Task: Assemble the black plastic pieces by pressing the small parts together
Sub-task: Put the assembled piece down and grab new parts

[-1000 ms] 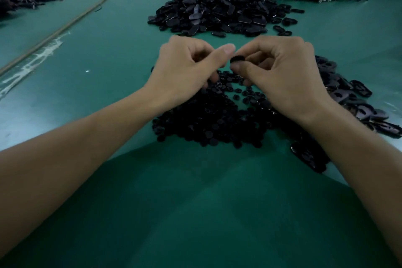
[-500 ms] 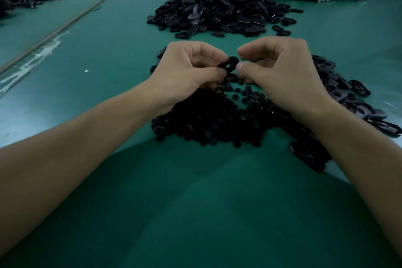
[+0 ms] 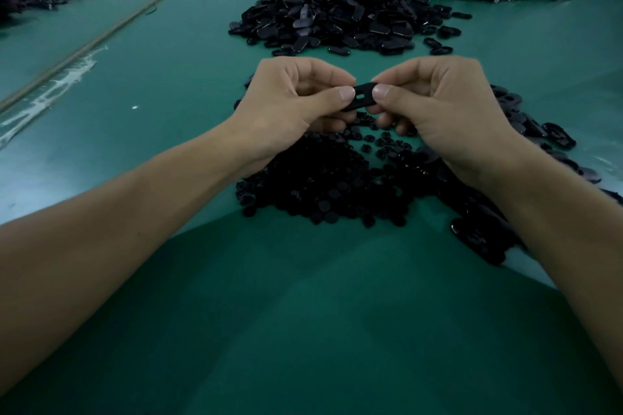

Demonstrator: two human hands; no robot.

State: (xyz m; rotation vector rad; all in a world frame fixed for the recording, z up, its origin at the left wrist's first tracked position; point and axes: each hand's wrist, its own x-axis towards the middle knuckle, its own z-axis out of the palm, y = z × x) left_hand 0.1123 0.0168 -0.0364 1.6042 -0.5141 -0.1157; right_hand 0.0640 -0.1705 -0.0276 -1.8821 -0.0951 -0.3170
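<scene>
The black oval piece (image 3: pixel 362 96) is held between both hands with its slotted face turned up. Its two ends are hidden under the thumbs, and a small part may sit beneath it, though that is hard to make out. Half a second ago only a dark lump showed at the left thumb; now the flat face shows. The left hand (image 3: pixel 290 108) pinches its 9 o'clock end and the right hand (image 3: pixel 435 104) its 3 o'clock end, above the pile of small round parts (image 3: pixel 323 185) at 6 o'clock. A heap of oval pieces (image 3: pixel 337 20) lies at 12 o'clock on the green table (image 3: pixel 303 313).
</scene>
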